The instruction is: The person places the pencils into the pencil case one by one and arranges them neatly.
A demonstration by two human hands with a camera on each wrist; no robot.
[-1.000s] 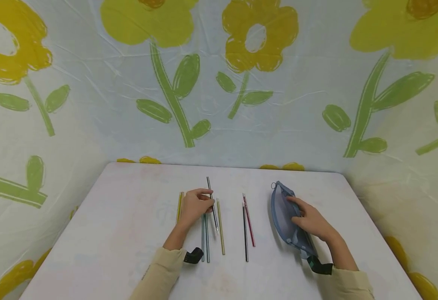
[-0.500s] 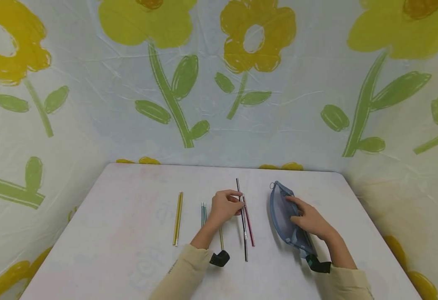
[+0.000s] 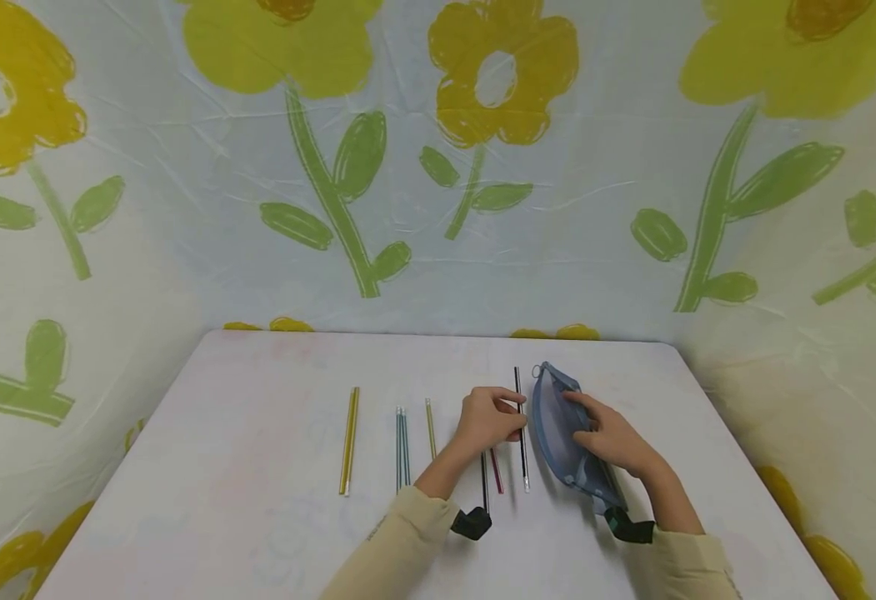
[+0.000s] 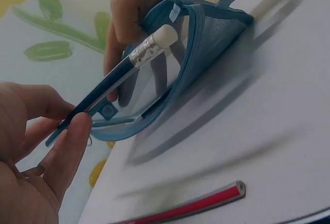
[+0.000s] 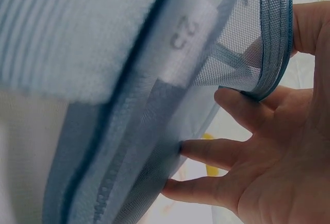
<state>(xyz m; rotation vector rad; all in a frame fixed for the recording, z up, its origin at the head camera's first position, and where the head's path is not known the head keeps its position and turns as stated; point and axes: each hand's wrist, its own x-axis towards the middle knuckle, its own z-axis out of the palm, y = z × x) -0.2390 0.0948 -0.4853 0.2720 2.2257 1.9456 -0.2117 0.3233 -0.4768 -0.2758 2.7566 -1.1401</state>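
My left hand (image 3: 492, 417) pinches a dark pencil (image 3: 523, 462) between thumb and fingers, just left of a blue mesh zip pouch (image 3: 544, 417). The pencil's white eraser end points down toward me; in the left wrist view this pencil (image 4: 116, 77) overlaps the pouch's open mouth. My right hand (image 3: 618, 437) holds the pouch by its right edge, so the mouth gapes toward the left hand. In the right wrist view, fingers (image 5: 216, 152) spread along the mesh (image 5: 237, 54). Beneath the left hand lie a red pencil (image 3: 497, 477) and another dark pencil (image 3: 485, 479), both partly hidden.
Farther left on the white table (image 3: 257, 400) lie yellow pencils (image 3: 349, 442) side by side, a pair of blue-green pencils (image 3: 402, 450) and a single yellow pencil (image 3: 431, 425). The left forearm covers some of their lower ends. Flower-print cloth (image 3: 558, 250) hangs around the table.
My left hand has carried the dark pencil rightward, from among the pencils on the left, past the red one, to beside the pouch. The right hand and pouch have stayed about where they were.
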